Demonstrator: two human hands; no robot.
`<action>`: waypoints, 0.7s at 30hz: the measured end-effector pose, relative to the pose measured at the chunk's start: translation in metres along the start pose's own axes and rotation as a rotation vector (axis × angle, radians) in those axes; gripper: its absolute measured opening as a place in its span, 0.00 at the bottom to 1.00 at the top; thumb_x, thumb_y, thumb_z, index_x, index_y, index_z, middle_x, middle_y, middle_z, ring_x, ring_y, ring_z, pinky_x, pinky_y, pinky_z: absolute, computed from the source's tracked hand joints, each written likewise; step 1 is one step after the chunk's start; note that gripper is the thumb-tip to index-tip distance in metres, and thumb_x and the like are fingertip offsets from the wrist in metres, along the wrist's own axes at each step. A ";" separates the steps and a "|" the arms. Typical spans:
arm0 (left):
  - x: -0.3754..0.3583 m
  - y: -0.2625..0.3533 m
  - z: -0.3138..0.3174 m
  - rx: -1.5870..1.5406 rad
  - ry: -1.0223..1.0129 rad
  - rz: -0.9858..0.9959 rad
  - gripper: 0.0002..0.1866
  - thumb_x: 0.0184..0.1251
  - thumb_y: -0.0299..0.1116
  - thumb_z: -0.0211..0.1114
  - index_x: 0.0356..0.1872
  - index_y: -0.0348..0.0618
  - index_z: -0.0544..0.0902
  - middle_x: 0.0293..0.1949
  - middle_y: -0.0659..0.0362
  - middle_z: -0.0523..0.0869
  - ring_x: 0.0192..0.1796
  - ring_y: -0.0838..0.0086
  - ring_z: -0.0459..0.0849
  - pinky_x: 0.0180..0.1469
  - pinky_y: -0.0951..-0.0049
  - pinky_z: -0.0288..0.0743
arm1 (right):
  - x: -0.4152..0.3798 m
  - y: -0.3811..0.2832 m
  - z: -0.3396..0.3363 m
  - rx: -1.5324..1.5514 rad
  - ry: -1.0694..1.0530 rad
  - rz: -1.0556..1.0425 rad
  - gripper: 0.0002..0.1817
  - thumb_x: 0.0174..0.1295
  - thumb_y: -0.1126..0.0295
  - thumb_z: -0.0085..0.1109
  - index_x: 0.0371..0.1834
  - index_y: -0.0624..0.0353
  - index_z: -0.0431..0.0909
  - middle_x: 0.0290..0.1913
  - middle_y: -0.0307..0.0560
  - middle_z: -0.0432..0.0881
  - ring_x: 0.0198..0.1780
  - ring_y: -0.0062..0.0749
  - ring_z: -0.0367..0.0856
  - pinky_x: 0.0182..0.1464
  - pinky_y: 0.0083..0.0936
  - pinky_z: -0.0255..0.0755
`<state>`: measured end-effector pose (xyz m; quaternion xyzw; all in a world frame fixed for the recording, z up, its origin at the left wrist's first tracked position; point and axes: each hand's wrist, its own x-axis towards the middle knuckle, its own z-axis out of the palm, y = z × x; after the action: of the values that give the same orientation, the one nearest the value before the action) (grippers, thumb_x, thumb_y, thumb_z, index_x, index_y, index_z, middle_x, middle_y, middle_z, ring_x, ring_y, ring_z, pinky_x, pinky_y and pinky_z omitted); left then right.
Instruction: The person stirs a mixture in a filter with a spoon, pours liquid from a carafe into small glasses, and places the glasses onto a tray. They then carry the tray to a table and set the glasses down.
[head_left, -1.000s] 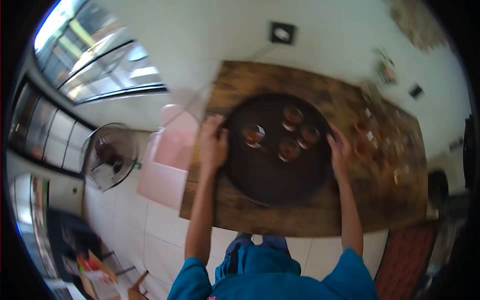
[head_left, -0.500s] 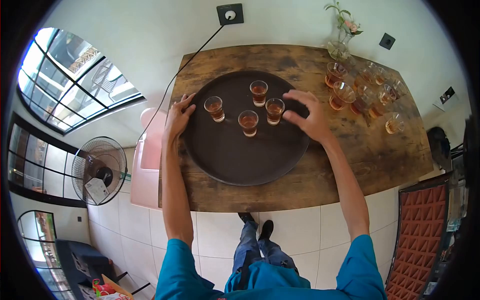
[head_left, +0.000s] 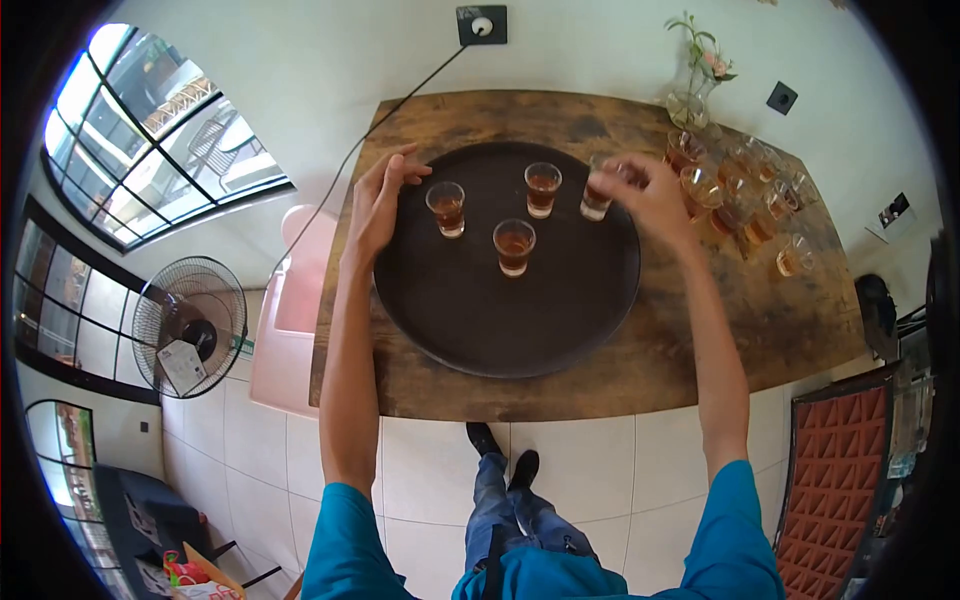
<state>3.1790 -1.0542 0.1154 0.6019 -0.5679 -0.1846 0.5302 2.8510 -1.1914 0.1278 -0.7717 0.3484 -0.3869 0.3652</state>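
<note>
Right hand [head_left: 655,195] grip pinching a tea glass [head_left: 597,198] at round tray's [head_left: 500,330] far right; left hand [head_left: 377,205] fingers spread on tray's left rim; three glasses on tray, wooden bench [head_left: 620,375].

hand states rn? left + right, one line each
Left hand: open, fingers spread, resting at the left rim of the round tray, holding nothing.
Right hand: closed on a small glass of tea.
</note>
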 end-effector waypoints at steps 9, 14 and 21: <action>-0.002 0.000 -0.006 -0.196 -0.414 -0.107 0.43 0.50 0.48 0.76 0.67 0.40 0.70 0.56 0.51 0.82 0.56 0.67 0.81 0.64 0.66 0.69 | 0.081 0.045 -0.007 -0.466 0.117 0.060 0.36 0.43 0.39 0.70 0.38 0.66 0.84 0.35 0.56 0.85 0.40 0.44 0.85 0.45 0.34 0.76; -0.007 0.002 0.007 -0.106 -0.442 -0.139 0.41 0.44 0.39 0.81 0.63 0.40 0.76 0.49 0.52 0.84 0.52 0.69 0.82 0.62 0.67 0.70 | 0.101 0.073 0.005 -0.533 0.137 0.071 0.36 0.43 0.39 0.70 0.40 0.64 0.84 0.39 0.58 0.86 0.44 0.47 0.85 0.48 0.37 0.77; -0.013 0.000 0.018 -0.100 -0.288 -0.065 0.21 0.46 0.26 0.78 0.44 0.34 0.86 0.35 0.58 0.88 0.36 0.78 0.84 0.43 0.77 0.78 | 0.086 0.071 0.015 -0.618 0.310 0.062 0.43 0.44 0.34 0.67 0.54 0.60 0.77 0.47 0.62 0.82 0.50 0.49 0.82 0.53 0.38 0.73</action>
<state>3.1603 -1.0506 0.1043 0.5603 -0.6084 -0.3142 0.4661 2.8850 -1.2927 0.0919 -0.7670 0.5237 -0.3644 0.0684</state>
